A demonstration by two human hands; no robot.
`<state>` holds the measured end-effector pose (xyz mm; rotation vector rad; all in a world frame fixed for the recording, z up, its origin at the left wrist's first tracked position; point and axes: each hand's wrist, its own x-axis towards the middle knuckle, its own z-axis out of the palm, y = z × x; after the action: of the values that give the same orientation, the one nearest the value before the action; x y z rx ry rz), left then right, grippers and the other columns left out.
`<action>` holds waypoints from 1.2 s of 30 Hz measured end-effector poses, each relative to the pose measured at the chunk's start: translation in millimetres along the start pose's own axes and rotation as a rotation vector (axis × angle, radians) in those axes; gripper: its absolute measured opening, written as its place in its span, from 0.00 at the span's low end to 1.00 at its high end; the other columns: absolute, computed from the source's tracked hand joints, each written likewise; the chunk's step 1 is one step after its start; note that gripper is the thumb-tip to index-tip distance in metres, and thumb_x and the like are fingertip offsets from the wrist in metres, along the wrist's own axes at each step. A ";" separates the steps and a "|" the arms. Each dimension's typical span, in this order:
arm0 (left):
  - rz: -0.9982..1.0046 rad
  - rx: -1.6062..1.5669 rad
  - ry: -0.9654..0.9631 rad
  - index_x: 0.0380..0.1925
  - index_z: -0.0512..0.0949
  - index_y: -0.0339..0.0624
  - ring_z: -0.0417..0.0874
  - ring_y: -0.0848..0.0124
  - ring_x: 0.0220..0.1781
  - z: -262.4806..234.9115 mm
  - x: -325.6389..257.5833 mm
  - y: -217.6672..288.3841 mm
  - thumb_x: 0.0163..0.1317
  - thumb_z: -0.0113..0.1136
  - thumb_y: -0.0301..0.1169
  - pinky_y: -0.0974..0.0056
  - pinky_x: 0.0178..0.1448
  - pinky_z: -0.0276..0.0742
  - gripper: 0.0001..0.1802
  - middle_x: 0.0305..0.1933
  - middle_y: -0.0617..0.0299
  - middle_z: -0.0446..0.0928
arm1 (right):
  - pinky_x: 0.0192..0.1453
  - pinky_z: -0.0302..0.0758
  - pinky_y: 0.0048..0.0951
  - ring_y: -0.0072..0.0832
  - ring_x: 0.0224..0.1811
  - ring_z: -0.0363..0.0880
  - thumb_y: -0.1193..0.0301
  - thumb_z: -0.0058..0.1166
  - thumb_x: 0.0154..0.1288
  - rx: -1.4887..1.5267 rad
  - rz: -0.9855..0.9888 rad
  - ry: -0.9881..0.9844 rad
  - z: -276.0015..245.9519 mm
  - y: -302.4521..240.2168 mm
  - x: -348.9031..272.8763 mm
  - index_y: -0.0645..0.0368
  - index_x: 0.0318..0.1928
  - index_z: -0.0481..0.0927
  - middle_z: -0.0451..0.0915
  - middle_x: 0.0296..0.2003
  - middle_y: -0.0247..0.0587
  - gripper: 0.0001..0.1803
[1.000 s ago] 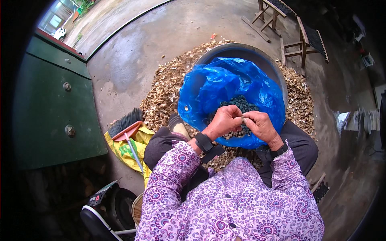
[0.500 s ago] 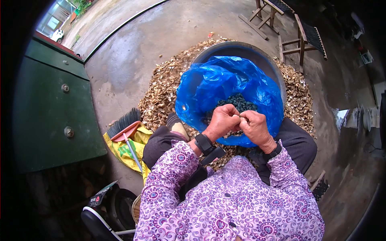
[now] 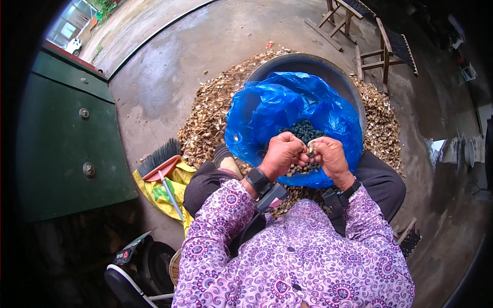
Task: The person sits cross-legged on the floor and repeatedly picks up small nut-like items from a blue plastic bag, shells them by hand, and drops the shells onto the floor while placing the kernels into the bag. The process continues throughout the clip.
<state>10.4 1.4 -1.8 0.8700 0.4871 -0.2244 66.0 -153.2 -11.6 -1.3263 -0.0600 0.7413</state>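
Note:
My left hand point(image 3: 281, 154) and my right hand point(image 3: 328, 155) meet over the near edge of a blue plastic bag point(image 3: 277, 110). Together their fingertips pinch a small pale shelled piece point(image 3: 310, 150). The bag lines a round dark basin point(image 3: 308, 64) and holds a heap of small dark seeds point(image 3: 305, 131). A black band sits on each wrist. Purple patterned sleeves cover both forearms.
A wide pile of brown husks point(image 3: 210, 115) rings the basin on the concrete floor. A broom with a red head point(image 3: 162, 164) lies on a yellow sack point(image 3: 164, 192) at my left. Wooden stools point(image 3: 382, 49) stand at the back right. A green metal door point(image 3: 61, 133) is at left.
Both hands have stayed together over the bag, shifting only slightly while working the small piece between the fingers.

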 end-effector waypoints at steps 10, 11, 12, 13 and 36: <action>0.232 0.459 0.089 0.22 0.73 0.37 0.75 0.78 0.21 -4.6 8.7 -4.1 0.45 0.59 0.24 0.74 0.25 0.71 0.05 0.20 0.63 0.76 | 0.28 0.70 0.18 0.16 0.23 0.72 0.68 0.52 0.54 -0.463 -0.071 0.077 -17.9 -4.7 9.9 0.63 0.28 0.78 0.76 0.23 0.31 0.09; 0.327 0.587 0.119 0.21 0.73 0.38 0.74 0.79 0.21 -5.4 9.3 -5.0 0.45 0.59 0.24 0.74 0.24 0.70 0.04 0.20 0.64 0.76 | 0.28 0.70 0.18 0.16 0.23 0.72 0.68 0.52 0.54 -0.463 -0.071 0.078 -17.3 -6.4 9.3 0.63 0.28 0.78 0.76 0.23 0.31 0.09; 0.423 0.714 0.151 0.20 0.73 0.39 0.74 0.80 0.21 -5.7 9.5 -5.4 0.45 0.59 0.24 0.74 0.24 0.69 0.04 0.20 0.65 0.76 | 0.27 0.69 0.17 0.15 0.22 0.71 0.70 0.52 0.54 -0.422 -0.073 0.084 -16.3 -8.9 8.2 0.63 0.28 0.78 0.76 0.22 0.31 0.08; 0.422 0.714 0.150 0.20 0.73 0.39 0.74 0.80 0.21 -6.3 9.3 -4.8 0.45 0.59 0.24 0.74 0.24 0.69 0.04 0.20 0.65 0.76 | 0.25 0.69 0.17 0.13 0.21 0.71 0.71 0.53 0.54 -0.381 -0.075 0.090 -15.5 -10.9 7.3 0.63 0.27 0.78 0.75 0.20 0.30 0.07; 0.287 1.063 -0.068 0.28 0.78 0.35 0.79 0.62 0.30 -15.2 -10.2 19.1 0.44 0.58 0.36 0.63 0.36 0.74 0.15 0.27 0.52 0.78 | 0.32 0.72 0.28 0.29 0.27 0.78 0.69 0.57 0.49 -1.033 -0.147 -0.134 -59.0 75.6 42.0 0.62 0.35 0.79 0.79 0.26 0.41 0.13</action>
<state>4.0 25.2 7.9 1.9447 0.1405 -0.2448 90.3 -177.7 -110.4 -2.2097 -0.7181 0.6848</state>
